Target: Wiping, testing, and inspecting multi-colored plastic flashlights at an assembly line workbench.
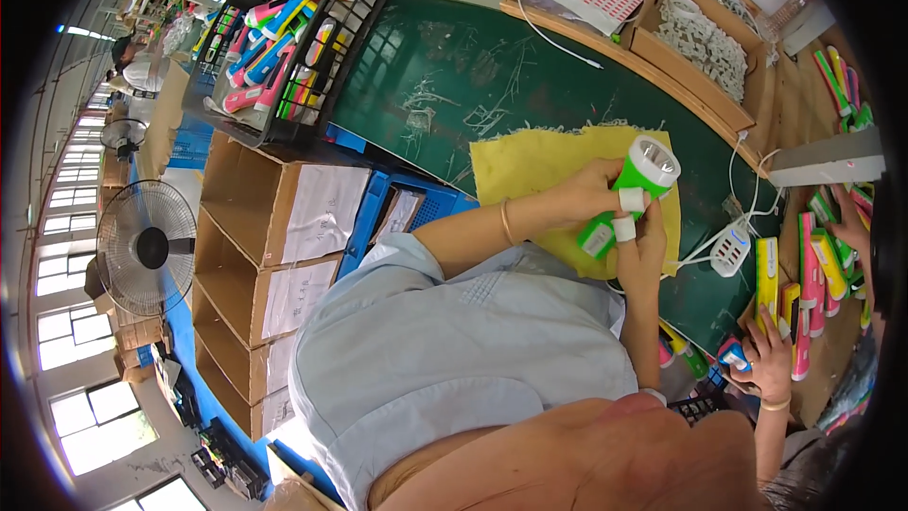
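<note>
Both my hands hold a green flashlight [624,199] with a silver reflector head, over a yellow cloth [530,166] on the dark green table [445,76]. My left hand [584,194], with a thin bangle at the wrist, grips the flashlight's body from the left. My right hand [643,244] holds the handle end from below. White tape wraps a fingertip on each hand.
A black crate [352,47] of coloured flashlights stands at the upper left, above stacked cardboard boxes [274,227] and a fan [147,246]. A white charging block [730,251] with cables lies right of the cloth. Another person's hand [768,364] handles flashlights at the lower right. Wooden trays [700,95] line the back.
</note>
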Motion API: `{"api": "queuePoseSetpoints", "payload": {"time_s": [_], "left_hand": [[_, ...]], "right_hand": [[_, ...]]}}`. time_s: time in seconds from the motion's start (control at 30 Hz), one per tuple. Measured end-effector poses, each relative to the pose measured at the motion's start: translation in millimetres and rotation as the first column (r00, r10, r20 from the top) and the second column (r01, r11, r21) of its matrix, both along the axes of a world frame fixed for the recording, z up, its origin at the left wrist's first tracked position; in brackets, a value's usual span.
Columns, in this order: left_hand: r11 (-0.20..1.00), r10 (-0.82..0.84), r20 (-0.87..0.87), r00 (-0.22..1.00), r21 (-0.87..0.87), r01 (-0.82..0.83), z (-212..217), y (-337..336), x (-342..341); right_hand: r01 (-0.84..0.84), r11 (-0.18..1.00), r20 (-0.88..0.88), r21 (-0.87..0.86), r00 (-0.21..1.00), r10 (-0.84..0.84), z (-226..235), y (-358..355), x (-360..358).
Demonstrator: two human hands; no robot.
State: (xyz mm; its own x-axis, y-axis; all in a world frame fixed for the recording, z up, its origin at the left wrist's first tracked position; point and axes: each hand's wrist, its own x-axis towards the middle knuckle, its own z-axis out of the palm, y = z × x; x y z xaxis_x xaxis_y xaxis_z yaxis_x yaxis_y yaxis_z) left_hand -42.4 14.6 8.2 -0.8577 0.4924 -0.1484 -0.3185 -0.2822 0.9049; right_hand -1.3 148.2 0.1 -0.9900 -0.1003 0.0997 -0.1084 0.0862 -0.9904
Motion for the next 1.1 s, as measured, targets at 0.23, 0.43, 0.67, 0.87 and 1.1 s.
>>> {"api": "queuePoseSetpoints", "payload": {"time_s": [0.23, 0.43, 0.67, 0.87, 1.1], "left_hand": [[0.968, 0.075, 0.184, 0.98, 0.224, -0.116, 7.8, 14.0, -41.3], [0.96, 0.033, 0.28, 0.96, 0.259, -0.108, 26.5, 27.6, -57.1], [0.983, 0.118, 0.235, 0.965, 0.11, -0.147, 19.2, 32.6, -71.5], [0.877, 0.062, -0.463, 0.884, -0.397, -0.269, 34.8, 7.9, -105.6], [0.598, 0.229, -0.673, 0.704, -0.473, -0.647, 27.3, 14.2, -109.4]], "right_hand": [[0.116, 0.988, 0.177, 0.106, 0.975, -0.134, -32.9, 43.9, -5.4], [0.3, 0.951, 0.107, 0.075, 0.946, -0.307, -12.4, 27.2, 3.3], [0.215, 0.975, 0.259, -0.05, 0.946, -0.196, -18.8, 39.6, 2.4], [0.212, 0.975, 0.138, -0.064, 0.97, -0.202, -7.8, 69.7, -7.9], [0.244, 0.961, 0.139, -0.128, 0.964, -0.227, -6.3, 63.8, -19.7]]}}
